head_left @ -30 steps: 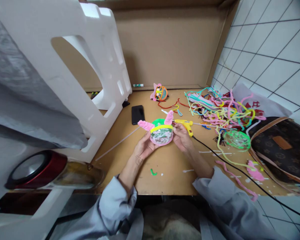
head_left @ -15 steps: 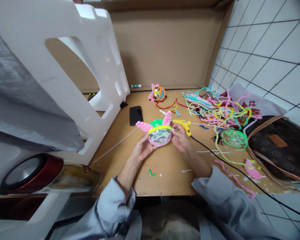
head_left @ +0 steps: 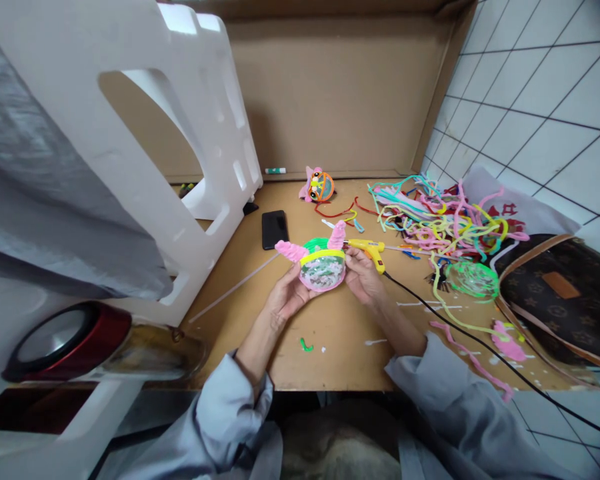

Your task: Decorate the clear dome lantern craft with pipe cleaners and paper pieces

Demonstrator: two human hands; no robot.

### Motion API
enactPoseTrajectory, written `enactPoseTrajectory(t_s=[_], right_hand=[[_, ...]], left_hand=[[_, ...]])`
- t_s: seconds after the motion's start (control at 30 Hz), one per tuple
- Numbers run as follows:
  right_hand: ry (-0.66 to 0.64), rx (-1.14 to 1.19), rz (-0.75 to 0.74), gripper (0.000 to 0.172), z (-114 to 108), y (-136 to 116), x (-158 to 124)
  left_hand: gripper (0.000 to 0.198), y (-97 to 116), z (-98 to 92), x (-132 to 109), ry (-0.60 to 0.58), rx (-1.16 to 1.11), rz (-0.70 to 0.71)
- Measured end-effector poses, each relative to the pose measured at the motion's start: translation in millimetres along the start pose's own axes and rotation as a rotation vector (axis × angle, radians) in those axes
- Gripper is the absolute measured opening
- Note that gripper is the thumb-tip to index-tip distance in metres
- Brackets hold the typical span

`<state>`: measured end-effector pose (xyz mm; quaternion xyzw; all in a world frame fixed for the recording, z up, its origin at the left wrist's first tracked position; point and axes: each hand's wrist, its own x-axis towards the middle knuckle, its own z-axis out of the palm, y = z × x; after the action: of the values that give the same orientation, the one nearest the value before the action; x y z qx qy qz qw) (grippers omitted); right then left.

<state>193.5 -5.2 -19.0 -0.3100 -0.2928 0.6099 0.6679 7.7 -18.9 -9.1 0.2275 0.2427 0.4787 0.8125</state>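
Note:
Between both hands, a little above the table, I hold a round pipe-cleaner craft (head_left: 323, 271). It has two pink fuzzy ears, a yellow band, a green back and a clear front over whitish bits. My left hand (head_left: 289, 293) cups its left side and underside. The fingers of my right hand (head_left: 364, 277) pinch its right edge. Just behind my right hand lies a yellow glue gun (head_left: 370, 251), its black cord running off to the right. Below the craft, a short green pipe-cleaner piece (head_left: 307, 345) rests on the tabletop.
A tangle of coloured pipe cleaners (head_left: 450, 217) covers the back right, near a green coiled piece (head_left: 473, 279) and a brown handbag (head_left: 560, 300). A phone (head_left: 275, 230) and a finished-looking craft (head_left: 317, 185) lie behind. A white plastic frame (head_left: 220, 133) and a red-lidded bottle (head_left: 80, 340) stand left.
The whole view has shifted slightly, so everything appears a little further right. Both hands keep the same hold on the craft.

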Motion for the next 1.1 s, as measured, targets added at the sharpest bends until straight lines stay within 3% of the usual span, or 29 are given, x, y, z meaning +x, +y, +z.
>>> enactPoseTrajectory(t_s=[0.43, 0.77, 1.1], right_hand=[[0.016, -0.015, -0.028, 0.032, 2.2, 1.0, -0.6], [-0.015, -0.024, 0.018, 0.033, -5.9, 2.1, 2.9], [0.025, -0.027, -0.070, 0.031, 2.5, -1.4, -1.6]], left_hand=[[0.039, 0.0, -1.4, 0.1, 0.047, -0.005, -0.010], [0.044, -1.2, -2.7, 1.1, 0.009, 0.009, 0.005], [0.036, -0.7, -0.5, 0.9, 0.035, -0.018, -0.028]])
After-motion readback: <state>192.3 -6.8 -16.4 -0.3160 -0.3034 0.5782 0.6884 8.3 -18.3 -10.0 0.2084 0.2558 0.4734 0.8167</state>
